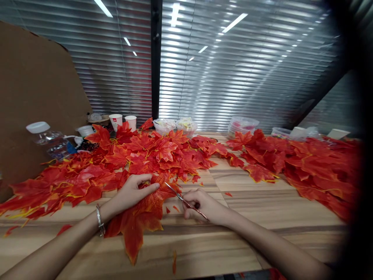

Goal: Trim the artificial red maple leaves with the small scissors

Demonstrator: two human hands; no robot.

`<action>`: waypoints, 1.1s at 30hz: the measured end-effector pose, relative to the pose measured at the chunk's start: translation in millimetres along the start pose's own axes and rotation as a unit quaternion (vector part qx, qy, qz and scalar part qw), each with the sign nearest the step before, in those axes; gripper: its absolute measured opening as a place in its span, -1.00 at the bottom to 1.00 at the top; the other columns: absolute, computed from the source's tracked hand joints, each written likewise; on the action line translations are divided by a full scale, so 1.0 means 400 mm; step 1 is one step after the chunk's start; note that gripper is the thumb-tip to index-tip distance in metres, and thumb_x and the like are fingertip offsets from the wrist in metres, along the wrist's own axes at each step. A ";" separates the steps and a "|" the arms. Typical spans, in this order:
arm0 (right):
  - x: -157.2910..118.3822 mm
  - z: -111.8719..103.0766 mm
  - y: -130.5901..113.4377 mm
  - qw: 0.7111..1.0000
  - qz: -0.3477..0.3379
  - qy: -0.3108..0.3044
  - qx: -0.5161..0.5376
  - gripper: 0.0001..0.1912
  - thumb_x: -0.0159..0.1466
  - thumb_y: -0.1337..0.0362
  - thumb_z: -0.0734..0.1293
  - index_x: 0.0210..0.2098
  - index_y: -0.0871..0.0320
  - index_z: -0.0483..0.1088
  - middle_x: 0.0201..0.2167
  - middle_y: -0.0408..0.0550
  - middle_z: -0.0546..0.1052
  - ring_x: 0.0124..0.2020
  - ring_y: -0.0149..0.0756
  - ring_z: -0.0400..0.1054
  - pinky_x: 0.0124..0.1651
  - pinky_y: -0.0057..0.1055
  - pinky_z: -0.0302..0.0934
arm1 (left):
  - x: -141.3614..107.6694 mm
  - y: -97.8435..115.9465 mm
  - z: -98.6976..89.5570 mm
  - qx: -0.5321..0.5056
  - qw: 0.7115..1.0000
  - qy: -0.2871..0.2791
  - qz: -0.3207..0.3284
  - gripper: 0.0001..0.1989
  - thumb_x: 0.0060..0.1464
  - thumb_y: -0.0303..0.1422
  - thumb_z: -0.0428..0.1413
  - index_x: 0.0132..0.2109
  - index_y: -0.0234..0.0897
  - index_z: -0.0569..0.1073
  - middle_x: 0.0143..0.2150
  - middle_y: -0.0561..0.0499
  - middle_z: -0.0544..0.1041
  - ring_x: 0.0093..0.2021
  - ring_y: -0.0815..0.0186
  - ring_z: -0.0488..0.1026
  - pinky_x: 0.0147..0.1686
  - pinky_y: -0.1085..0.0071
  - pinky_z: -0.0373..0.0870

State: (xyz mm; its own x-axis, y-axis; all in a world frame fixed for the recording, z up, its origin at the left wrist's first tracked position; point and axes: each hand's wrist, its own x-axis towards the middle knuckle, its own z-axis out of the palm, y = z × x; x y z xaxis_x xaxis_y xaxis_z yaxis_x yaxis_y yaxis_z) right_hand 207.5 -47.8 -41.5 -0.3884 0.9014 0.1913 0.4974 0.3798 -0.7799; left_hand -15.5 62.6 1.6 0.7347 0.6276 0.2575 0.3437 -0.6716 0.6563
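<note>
My left hand (135,194) is closed on a red artificial maple leaf (142,217) with yellow-orange edges, its thumb lying over the leaf's top. The leaf hangs over my wrist side and toward the table's front. In my right hand (204,206) is a pair of small scissors (182,199), with fingers in the handle loops. The blades point up and left, and their tips meet the leaf's right edge near my left thumb. Whether the blades are parted is hard to tell. Small red scraps (175,209) lie between the leaf and my right hand.
A big heap of red leaves (166,151) spreads behind my hands and leftward; another pile (314,159) covers the right. Paper cups (115,121), clear plastic containers (241,125) and a clear bottle (54,142) stand at the back. A cardboard sheet (35,77) rises at left, before window blinds (233,77).
</note>
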 end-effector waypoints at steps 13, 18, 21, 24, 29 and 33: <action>0.007 0.014 0.001 0.990 0.049 0.016 0.130 -0.81 0.17 0.26 0.26 -0.51 0.24 0.29 -0.71 -0.28 0.19 -0.76 -0.57 0.03 -0.73 -0.64 -0.09 | 0.001 0.000 0.003 -0.030 0.999 -0.024 0.007 -0.69 0.06 -0.17 0.01 -0.48 -0.32 0.27 -0.50 0.14 0.19 -0.48 0.46 0.11 -0.50 0.54 0.07; 0.003 0.015 0.005 0.991 0.052 0.005 0.125 -0.80 0.16 0.25 0.27 -0.52 0.24 0.30 -0.73 -0.28 0.19 -0.75 -0.57 0.01 -0.70 -0.63 -0.12 | 0.001 -0.005 0.005 -0.018 0.999 -0.041 0.002 -0.64 0.06 -0.15 0.00 -0.54 -0.31 0.19 -0.55 0.15 0.11 -0.52 0.47 0.05 -0.54 0.53 0.01; 0.001 0.012 -0.002 0.992 0.036 -0.002 0.122 -0.72 0.16 0.16 0.27 -0.54 0.23 0.25 -0.71 -0.26 0.18 -0.70 -0.55 0.04 -0.66 -0.61 -0.11 | -0.002 -0.002 0.005 -0.008 0.998 -0.064 0.003 -0.62 0.06 -0.15 0.00 -0.56 -0.32 0.18 -0.57 0.15 0.09 -0.53 0.47 0.05 -0.54 0.53 0.01; -0.001 0.010 -0.008 0.994 0.008 -0.001 0.106 -0.65 0.18 0.06 0.23 -0.55 0.21 0.17 -0.67 -0.25 0.18 -0.67 -0.54 0.05 -0.63 -0.60 -0.10 | -0.007 0.009 0.008 -0.019 0.992 -0.122 0.027 -0.68 0.06 -0.16 -0.01 -0.48 -0.33 0.33 -0.54 0.12 0.23 -0.50 0.44 0.14 -0.50 0.52 0.09; 0.000 0.010 -0.003 0.996 0.008 0.010 0.086 -0.59 0.18 0.00 0.23 -0.56 0.21 0.16 -0.68 -0.26 0.16 -0.67 -0.54 0.02 -0.62 -0.59 -0.10 | -0.006 0.009 0.013 -0.018 0.992 -0.125 0.010 -0.68 0.05 -0.16 0.01 -0.47 -0.33 0.37 -0.55 0.12 0.24 -0.51 0.45 0.14 -0.52 0.52 0.08; 0.001 0.008 0.002 0.995 0.009 0.012 0.102 -0.55 0.23 -0.07 0.12 -0.53 0.21 0.18 -0.72 -0.25 0.19 -0.69 -0.52 0.06 -0.62 -0.59 -0.08 | 0.002 -0.004 0.010 -0.069 0.995 -0.073 -0.030 -0.65 0.03 -0.14 0.03 -0.52 -0.32 0.25 -0.56 0.15 0.14 -0.52 0.46 0.09 -0.52 0.53 0.05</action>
State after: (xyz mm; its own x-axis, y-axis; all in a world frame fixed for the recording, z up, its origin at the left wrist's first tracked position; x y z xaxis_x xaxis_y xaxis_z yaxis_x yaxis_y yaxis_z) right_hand 205.2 -47.8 -44.1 -0.3617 0.9131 0.1880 0.3361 0.3159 -0.8873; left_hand -13.2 62.7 -2.0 0.7956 0.5947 0.1155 0.3141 -0.5680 0.7607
